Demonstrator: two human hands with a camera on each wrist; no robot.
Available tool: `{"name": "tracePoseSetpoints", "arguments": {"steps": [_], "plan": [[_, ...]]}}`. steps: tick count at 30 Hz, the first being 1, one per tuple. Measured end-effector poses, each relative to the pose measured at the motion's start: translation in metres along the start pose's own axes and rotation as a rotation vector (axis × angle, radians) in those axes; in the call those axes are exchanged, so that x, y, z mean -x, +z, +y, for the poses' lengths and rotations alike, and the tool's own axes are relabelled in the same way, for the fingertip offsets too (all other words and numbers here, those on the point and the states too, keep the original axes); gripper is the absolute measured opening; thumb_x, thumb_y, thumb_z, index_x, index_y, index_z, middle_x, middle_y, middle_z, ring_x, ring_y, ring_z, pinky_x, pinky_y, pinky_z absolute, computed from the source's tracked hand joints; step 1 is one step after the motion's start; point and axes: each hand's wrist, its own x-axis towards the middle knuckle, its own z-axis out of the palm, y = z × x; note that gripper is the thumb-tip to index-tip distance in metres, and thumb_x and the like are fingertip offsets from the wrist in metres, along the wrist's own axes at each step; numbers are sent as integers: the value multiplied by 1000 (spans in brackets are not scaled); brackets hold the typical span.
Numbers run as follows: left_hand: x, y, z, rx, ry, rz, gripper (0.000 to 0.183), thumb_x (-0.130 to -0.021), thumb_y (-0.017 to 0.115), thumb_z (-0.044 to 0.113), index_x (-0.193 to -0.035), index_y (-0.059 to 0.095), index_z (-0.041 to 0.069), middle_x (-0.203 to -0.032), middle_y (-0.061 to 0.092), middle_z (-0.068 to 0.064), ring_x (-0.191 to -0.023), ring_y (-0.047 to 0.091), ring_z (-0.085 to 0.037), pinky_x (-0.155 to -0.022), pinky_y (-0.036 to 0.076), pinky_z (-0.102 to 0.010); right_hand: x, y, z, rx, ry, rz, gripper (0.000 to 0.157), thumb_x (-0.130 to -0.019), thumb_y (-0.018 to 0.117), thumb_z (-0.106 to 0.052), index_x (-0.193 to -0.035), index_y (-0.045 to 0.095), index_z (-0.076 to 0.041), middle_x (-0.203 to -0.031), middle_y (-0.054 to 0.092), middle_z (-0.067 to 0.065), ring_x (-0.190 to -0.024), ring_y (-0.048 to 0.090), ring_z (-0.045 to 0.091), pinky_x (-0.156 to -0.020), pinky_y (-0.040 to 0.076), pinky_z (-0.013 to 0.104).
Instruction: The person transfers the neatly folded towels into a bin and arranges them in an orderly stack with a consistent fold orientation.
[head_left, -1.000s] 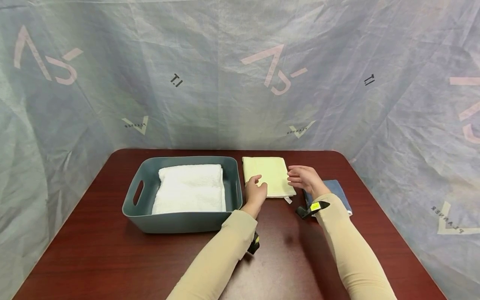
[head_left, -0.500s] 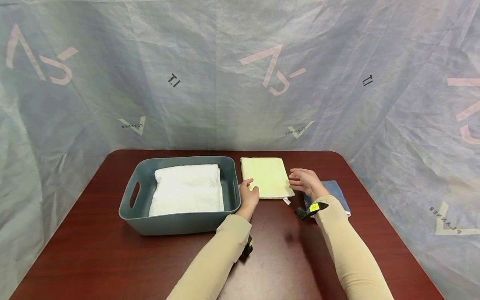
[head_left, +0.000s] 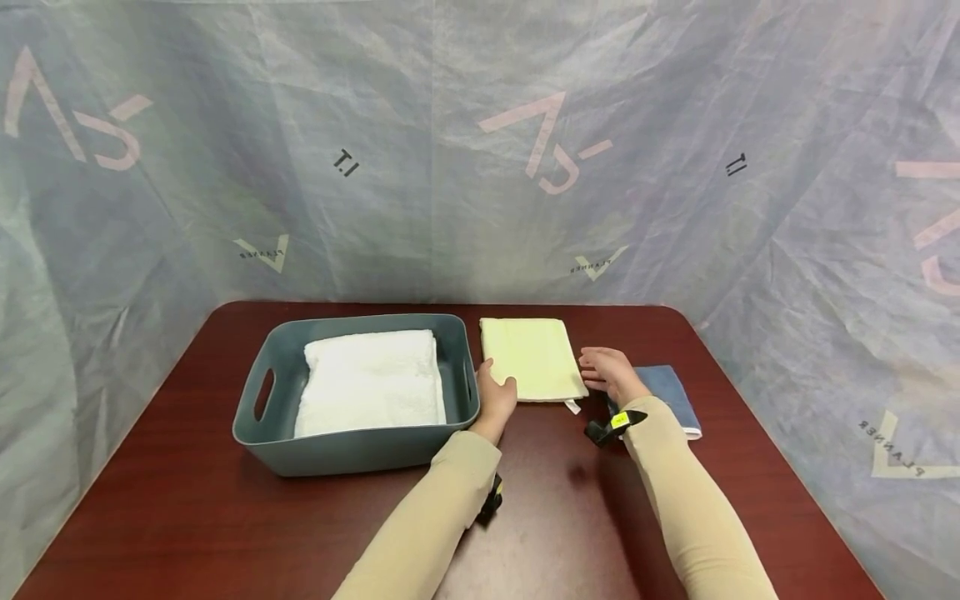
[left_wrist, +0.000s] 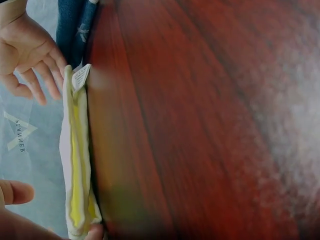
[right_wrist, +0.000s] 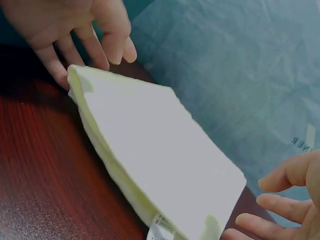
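Note:
A folded pale yellow towel (head_left: 531,360) lies flat on the table, a small white label (right_wrist: 161,229) sticking out of its near right corner. At its left edge is my left hand (head_left: 495,402), thumb and fingers spread, fingertips right at the towel's near left corner. My right hand (head_left: 611,372) hovers by the opposite edge with its fingers extended toward the towel. In the right wrist view both hands flank the towel, and neither is curled round it. Part of a folded blue towel (head_left: 667,393) is hidden beneath the right wrist.
A grey-blue plastic basket (head_left: 352,454) with side handle holes stands left of my left hand, close to its wrist. Inside lies a folded white towel (head_left: 371,382). Grey printed sheeting (head_left: 450,167) rises behind and beside the dark red table (head_left: 187,517).
My left hand has moved left and down from over the yellow towel to its left edge. The right hand has lowered slightly beside the right edge. The view has shifted a little.

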Motion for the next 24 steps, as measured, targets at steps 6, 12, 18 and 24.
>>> {"name": "tracePoseSetpoints", "arguments": {"steps": [6, 12, 18, 24], "plan": [[9, -11, 25, 23, -79, -60, 54, -86, 49, 2, -137, 35, -6, -136, 37, -28, -127, 33, -39, -99, 32, -49, -5, 3, 3, 20, 29, -4, 52, -94, 45, -14, -143, 33, -1, -134, 38, 22, -119, 42, 36, -92, 43, 47], [14, -15, 32, -31, -103, -97, 50, -89, 44, 2, -137, 35, -6, -133, 39, -29, -121, 39, -38, -96, 36, -45, -8, 5, 4, 58, 56, 8, 51, -94, 45, -16, -142, 35, -2, -123, 45, 17, -108, 49, 28, -80, 49, 40], [5, -6, 17, 37, -92, -25, 49, -93, 43, 3, -139, 29, -6, -138, 33, -28, -128, 33, -36, -102, 31, -45, -8, 7, 8, 117, 76, 0, 50, -93, 47, -17, -139, 37, 0, -115, 51, 16, -84, 56, 21, -67, 51, 35], [-69, 56, -117, -19, 63, 135, 42, -97, 39, 22, -130, 40, -5, -123, 47, -25, -114, 46, -33, -90, 41, -38, -7, 7, 12, 180, 109, -27, 47, -94, 49, -24, -132, 43, 1, -113, 51, 18, -78, 58, 22, -65, 52, 35]]}}
